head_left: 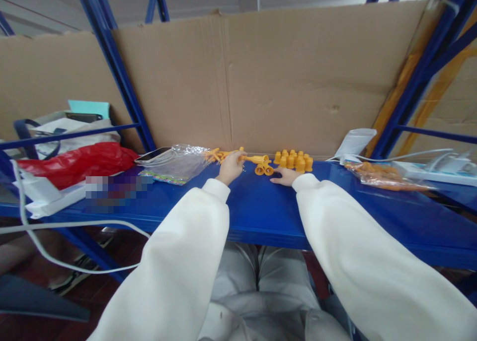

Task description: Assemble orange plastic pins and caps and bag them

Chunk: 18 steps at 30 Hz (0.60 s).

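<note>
My left hand (pixel 230 167) is closed around a long yellow plastic piece (pixel 256 159) that lies across the blue shelf (pixel 261 207). Two small yellow rings (pixel 264 170) lie just right of it. My right hand (pixel 283 176) rests on the shelf beside those rings, fingers curled toward them; I cannot see anything held in it. Behind my right hand stands a cluster of several upright yellow cone-shaped caps (pixel 293 160). More yellow pieces (pixel 214 155) lie behind my left hand. Both arms wear white sleeves.
A clear plastic bag (pixel 179 163) and a phone (pixel 153 155) lie at the left, beyond them a red bag (pixel 80 163) and white cables. At the right are a bag of orange parts (pixel 383 176) and a white pouch (pixel 354 141). A cardboard sheet (pixel 298 78) backs the shelf.
</note>
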Tool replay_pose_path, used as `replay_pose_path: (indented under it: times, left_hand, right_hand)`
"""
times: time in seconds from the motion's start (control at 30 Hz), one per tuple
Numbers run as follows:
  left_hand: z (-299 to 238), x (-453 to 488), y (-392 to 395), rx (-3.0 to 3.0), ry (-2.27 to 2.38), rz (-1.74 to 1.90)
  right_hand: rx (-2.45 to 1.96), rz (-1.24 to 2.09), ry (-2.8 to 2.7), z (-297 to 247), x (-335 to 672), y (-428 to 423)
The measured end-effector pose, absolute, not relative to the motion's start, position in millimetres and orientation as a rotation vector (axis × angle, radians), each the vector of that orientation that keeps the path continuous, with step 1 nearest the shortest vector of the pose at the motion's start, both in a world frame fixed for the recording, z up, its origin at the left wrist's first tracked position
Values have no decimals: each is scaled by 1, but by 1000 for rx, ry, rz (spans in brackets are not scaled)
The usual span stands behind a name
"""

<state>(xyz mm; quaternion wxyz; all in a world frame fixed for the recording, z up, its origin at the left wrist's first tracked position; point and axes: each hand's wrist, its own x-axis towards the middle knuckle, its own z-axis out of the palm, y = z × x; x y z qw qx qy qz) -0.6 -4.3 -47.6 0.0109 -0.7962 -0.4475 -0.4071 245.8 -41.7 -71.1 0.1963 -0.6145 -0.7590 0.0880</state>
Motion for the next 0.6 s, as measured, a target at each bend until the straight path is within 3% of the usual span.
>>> replay_pose_path:
  times: [0.6]
  left_hand:
    - [-24, 16, 60, -2675, -1166, -473]
  right_hand:
    - [-1776, 244, -2221, -70, 247, -41]
